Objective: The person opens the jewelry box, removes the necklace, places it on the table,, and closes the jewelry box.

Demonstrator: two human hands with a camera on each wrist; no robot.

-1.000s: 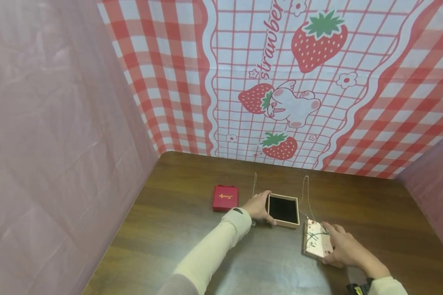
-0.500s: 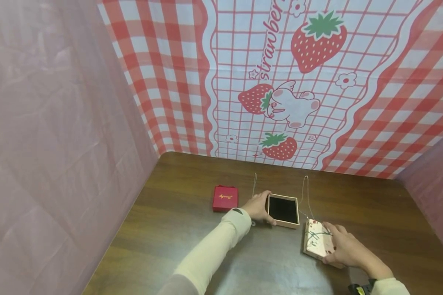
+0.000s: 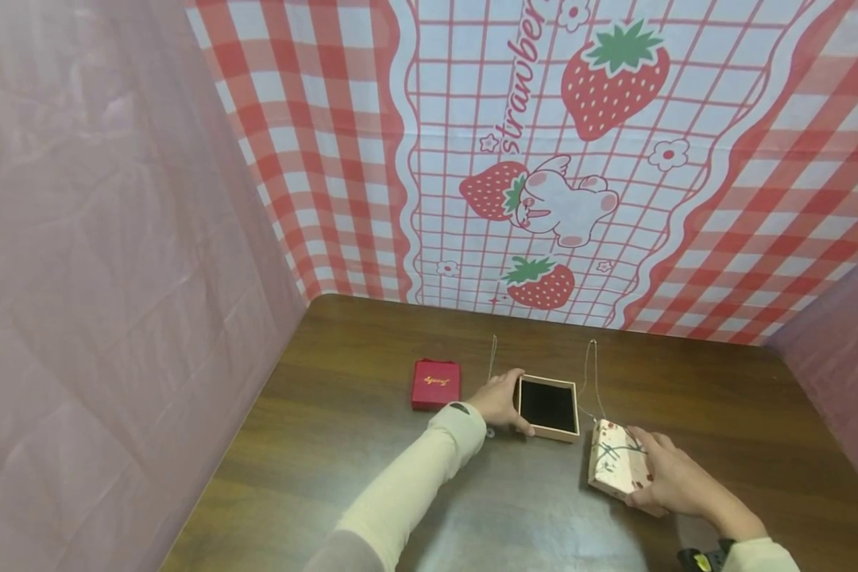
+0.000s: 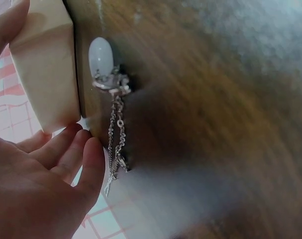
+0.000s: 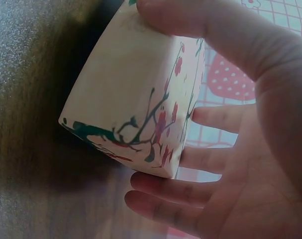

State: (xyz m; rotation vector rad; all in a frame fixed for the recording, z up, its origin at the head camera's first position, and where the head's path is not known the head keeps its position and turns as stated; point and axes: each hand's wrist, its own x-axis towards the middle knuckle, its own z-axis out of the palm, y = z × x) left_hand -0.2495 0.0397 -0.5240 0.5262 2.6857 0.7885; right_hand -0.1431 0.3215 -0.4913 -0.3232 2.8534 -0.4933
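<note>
My left hand holds the left side of an open cream box with a black lining, thumb at the near corner and fingers at the far one. Under and beside that hand lies a necklace with a white oval pendant and a silver chain. My right hand grips a cream box lid printed with red flowers and green branches. The lid is tilted, its near side facing the right wrist camera. Another thin necklace lies between the box and the lid, running toward the back.
A small red box with gold lettering lies left of my left hand. Everything rests on a brown wooden table. A strawberry-print cloth hangs behind the table, and a pale pink cloth hangs on the left.
The patterned lid has lifted slightly and tilted, with my right hand shifting a little to the right. My left hand and the open box have stayed in place.
</note>
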